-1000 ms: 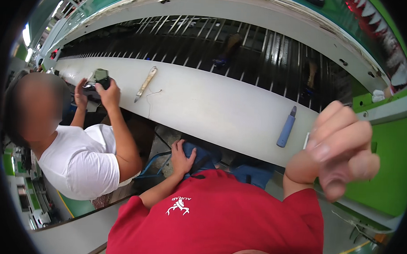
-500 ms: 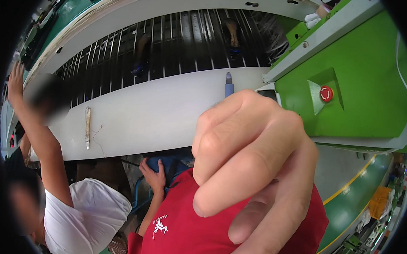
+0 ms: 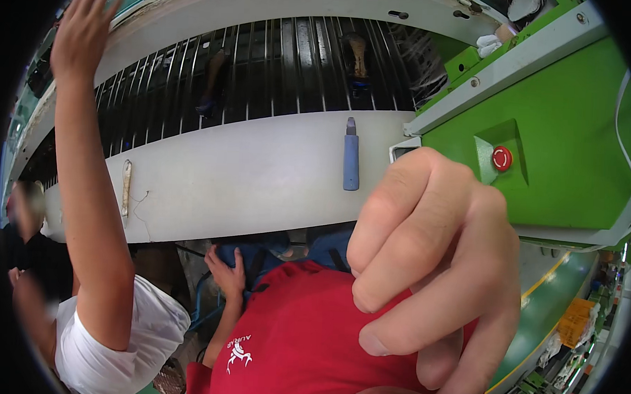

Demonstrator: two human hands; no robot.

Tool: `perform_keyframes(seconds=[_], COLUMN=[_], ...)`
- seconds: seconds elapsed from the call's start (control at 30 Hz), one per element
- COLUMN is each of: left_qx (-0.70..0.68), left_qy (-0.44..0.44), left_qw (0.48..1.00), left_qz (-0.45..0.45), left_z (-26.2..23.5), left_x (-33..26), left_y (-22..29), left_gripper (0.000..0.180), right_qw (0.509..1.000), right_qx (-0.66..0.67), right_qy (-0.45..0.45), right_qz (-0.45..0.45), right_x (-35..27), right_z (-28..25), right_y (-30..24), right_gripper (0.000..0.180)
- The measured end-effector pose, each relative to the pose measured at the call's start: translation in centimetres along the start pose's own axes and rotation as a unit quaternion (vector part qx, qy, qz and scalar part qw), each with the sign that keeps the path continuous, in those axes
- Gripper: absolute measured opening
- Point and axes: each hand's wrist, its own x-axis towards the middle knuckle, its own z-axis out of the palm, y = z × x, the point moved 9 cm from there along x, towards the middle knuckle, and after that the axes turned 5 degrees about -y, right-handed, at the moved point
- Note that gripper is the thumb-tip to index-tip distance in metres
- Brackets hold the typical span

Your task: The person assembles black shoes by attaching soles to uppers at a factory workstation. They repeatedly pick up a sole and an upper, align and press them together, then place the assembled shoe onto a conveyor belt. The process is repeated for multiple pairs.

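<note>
My right hand (image 3: 434, 270) is raised close to the camera, its fingers loosely curled inward and the thumb partly behind them. Nothing shows in it, and it touches none of the tools. Low beside the table edge, my left hand (image 3: 228, 272) rests on my blue trousers with its fingers apart and holds nothing. On the white worktop (image 3: 261, 167) lies a blue-handled knife (image 3: 351, 160), its short blade pointing away from me. Farther left on the worktop is a slim knife with a pale, wrapped handle (image 3: 126, 183), and a thin thread lies beside it.
Behind the worktop runs a bed of metal rods (image 3: 285, 64) with dark shoe-like pieces on it. A green machine housing (image 3: 539, 149) with a red stop button (image 3: 502, 158) stands at the right. At left, a co-worker's bare arm (image 3: 86, 189) reaches over the worktop.
My right hand has shifted right and slightly down in the view, uncovering the blue knife's handle. The co-worker's arm has swung up and inward. My left hand stays on my trousers.
</note>
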Motion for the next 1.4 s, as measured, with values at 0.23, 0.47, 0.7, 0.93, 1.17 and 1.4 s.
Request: perform_keyframes(seconds=[0.23,0.47,0.7,0.93,1.17,1.4], left_qx=[0.003,0.005,0.032,-0.040,-0.040,-0.038], left_qy=[-0.005,-0.009,-0.031,0.028,0.014,0.012], left_qw=[1.000,1.000,0.999,0.999,0.999,0.999], left_qz=[0.005,0.003,-0.007,0.008,0.006,0.018], left_z=[0.3,0.5,1.3,0.5,0.3,0.2], left_x=[0.9,0.8,0.4,0.0,-0.1,0.0], left_y=[0.3,0.3,-1.1,-1.5,-1.8,-1.5], left_gripper=[0.067,0.067,0.069,0.065,0.065,0.063], right_qw=[1.000,0.999,0.996,0.966,0.856,0.270], right_qx=[0.004,0.011,-0.070,-0.192,-0.423,-0.834], right_qy=[-0.008,-0.004,-0.027,0.156,0.166,-0.115], right_qz=[-0.005,-0.038,-0.038,0.073,0.246,0.467], right_x=[0.2,0.7,1.3,-0.3,6.5,6.7], right_z=[-0.2,0.9,0.6,-7.8,-21.6,-40.5], right_y=[-0.1,0.8,1.9,5.9,10.3,15.2], right_gripper=[0.015,0.015,0.007,0.021,0.027,0.041])
